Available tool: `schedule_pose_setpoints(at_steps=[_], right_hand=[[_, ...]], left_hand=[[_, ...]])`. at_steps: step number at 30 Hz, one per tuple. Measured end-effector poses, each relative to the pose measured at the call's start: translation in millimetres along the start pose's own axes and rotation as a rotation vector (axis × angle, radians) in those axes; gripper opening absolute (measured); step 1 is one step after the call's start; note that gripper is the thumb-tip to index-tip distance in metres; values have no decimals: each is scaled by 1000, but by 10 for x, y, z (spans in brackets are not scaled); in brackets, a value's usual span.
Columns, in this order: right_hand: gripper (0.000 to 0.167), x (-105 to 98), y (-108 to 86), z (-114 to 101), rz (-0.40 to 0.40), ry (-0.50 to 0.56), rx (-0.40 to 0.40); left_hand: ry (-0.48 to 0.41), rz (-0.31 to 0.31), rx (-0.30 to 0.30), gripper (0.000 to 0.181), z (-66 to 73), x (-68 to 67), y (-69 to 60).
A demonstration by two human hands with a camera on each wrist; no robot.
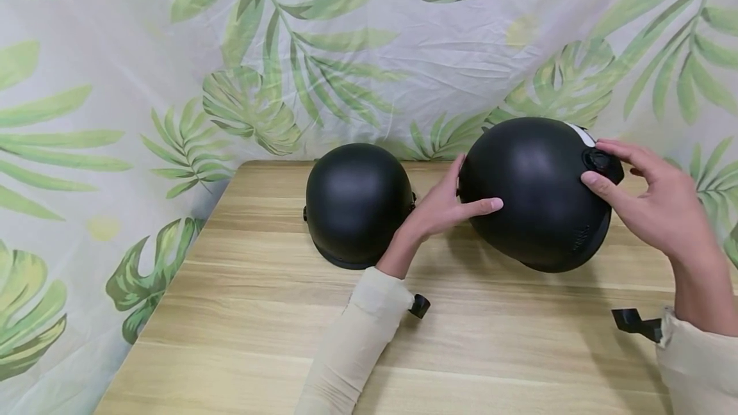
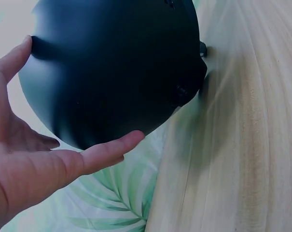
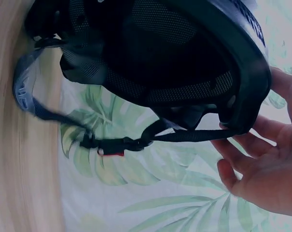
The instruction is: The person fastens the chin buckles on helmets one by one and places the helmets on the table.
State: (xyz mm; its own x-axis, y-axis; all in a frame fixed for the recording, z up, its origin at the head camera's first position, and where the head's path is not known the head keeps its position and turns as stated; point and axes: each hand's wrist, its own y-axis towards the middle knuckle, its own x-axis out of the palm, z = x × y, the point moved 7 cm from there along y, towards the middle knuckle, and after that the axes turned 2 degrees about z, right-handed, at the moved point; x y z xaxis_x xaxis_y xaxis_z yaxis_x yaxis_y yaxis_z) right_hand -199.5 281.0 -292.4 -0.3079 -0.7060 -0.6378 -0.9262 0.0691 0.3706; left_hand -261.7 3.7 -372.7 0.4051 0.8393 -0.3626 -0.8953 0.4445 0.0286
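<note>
A matte black helmet [image 1: 524, 191] is held tilted above the table, its shadow falling below. On its left side my left hand [image 1: 444, 207] holds the shell, thumb across the front and fingers behind. My right hand [image 1: 654, 194] grips the opposite end near a round black fitting [image 1: 596, 160], thumb on the shell. The right wrist view shows mesh padding [image 3: 160, 29] inside and a hanging chin strap with a buckle [image 3: 112, 145]. A second black helmet [image 1: 360, 203] sits dome up on the table, just left of my left wrist.
The wood-grain table [image 1: 259, 338] reaches back to a leaf-printed cloth [image 1: 346, 50] hanging behind it. Black mounts stick out from both sleeves, one by the left cuff [image 1: 419, 306] and one by the right cuff [image 1: 637, 324].
</note>
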Motion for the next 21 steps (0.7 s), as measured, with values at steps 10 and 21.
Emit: schedule_pose_setpoints(at_steps=[10, 21], right_hand=[[59, 49, -17, 60, -82, 74, 51], [67, 104, 27, 139, -193, 24, 97]], left_hand=[[2, 79, -15, 116, 23, 12, -42], [110, 132, -17, 116, 104, -75, -41]])
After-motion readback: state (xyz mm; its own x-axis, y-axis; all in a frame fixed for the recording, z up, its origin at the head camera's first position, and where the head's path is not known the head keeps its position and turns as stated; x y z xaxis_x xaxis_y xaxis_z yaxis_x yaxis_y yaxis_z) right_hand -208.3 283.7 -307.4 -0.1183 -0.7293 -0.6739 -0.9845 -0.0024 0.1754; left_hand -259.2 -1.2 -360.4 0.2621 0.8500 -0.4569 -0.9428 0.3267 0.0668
